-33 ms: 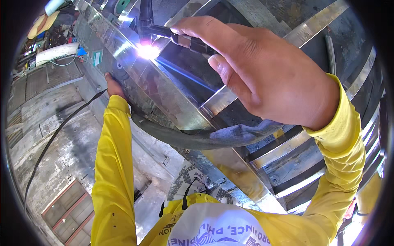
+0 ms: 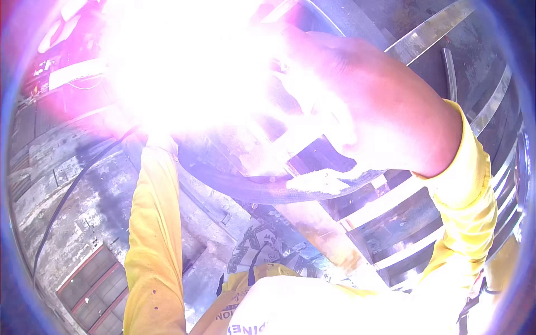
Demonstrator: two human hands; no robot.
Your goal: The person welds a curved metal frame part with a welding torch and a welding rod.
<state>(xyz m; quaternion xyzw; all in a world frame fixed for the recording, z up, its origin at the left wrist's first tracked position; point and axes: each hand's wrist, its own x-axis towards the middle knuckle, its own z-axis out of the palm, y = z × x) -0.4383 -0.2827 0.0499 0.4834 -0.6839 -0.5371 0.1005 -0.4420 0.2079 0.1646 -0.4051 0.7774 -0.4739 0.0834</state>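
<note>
A huge white-pink arc glare (image 2: 190,61) covers the upper left and hides the workpiece there. My right hand (image 2: 385,106) reaches into its edge, fingers curled round a welding torch; the glare now swallows the torch, which showed in the earlier frame. Below that hand runs the torch's grey sleeved cable (image 2: 245,188), sagging to the left. My left hand (image 2: 162,142) is almost bleached out at the glare's lower edge, beside the metal frame, and its fingers cannot be made out. A shiny metal bar (image 2: 321,226) of the frame slants down to the right.
Metal cross strips (image 2: 430,33) of the frame extend to the right. A thin black cable (image 2: 67,195) curves over the stained concrete floor (image 2: 106,190) on the left. A red-edged grate or panel (image 2: 95,287) lies at the lower left.
The small bright arc at the torch tip has flared into a glare that hides the torch, the weld spot and my left fingers. Both arms stay in place.
</note>
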